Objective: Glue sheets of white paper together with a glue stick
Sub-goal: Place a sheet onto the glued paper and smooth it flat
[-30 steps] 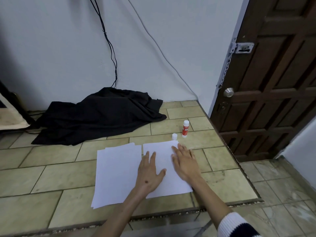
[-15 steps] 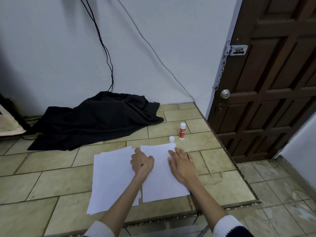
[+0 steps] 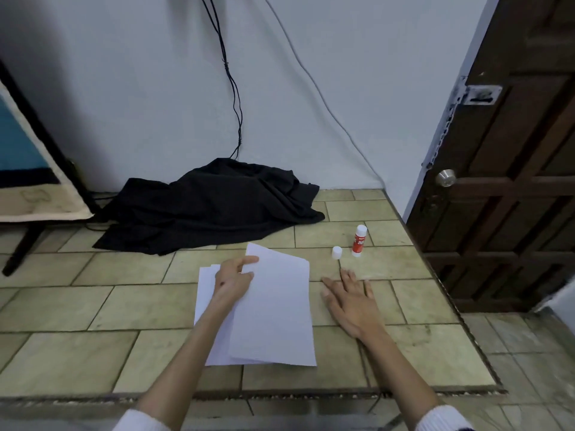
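Observation:
A white sheet of paper (image 3: 275, 309) lies tilted over a stack of white sheets (image 3: 206, 287) on the tiled platform. My left hand (image 3: 233, 279) pinches the top sheet at its upper left edge. Flat on the bare tiles to the right of the paper rests my right hand (image 3: 350, 301), fingers spread and holding nothing. A red and white glue stick (image 3: 359, 241) stands upright beyond that hand, uncapped, with its white cap (image 3: 336, 252) beside it on the tile.
A crumpled black cloth (image 3: 211, 209) lies against the wall behind the paper, with cables (image 3: 233, 88) hanging above it. A dark wooden door (image 3: 510, 181) stands at the right. The platform edge (image 3: 280, 396) drops off in front, and a framed board (image 3: 28, 169) leans at far left.
My left hand has taken hold of the right-hand sheet and moved it left over the stack. My right hand slid off the paper onto the bare tiles.

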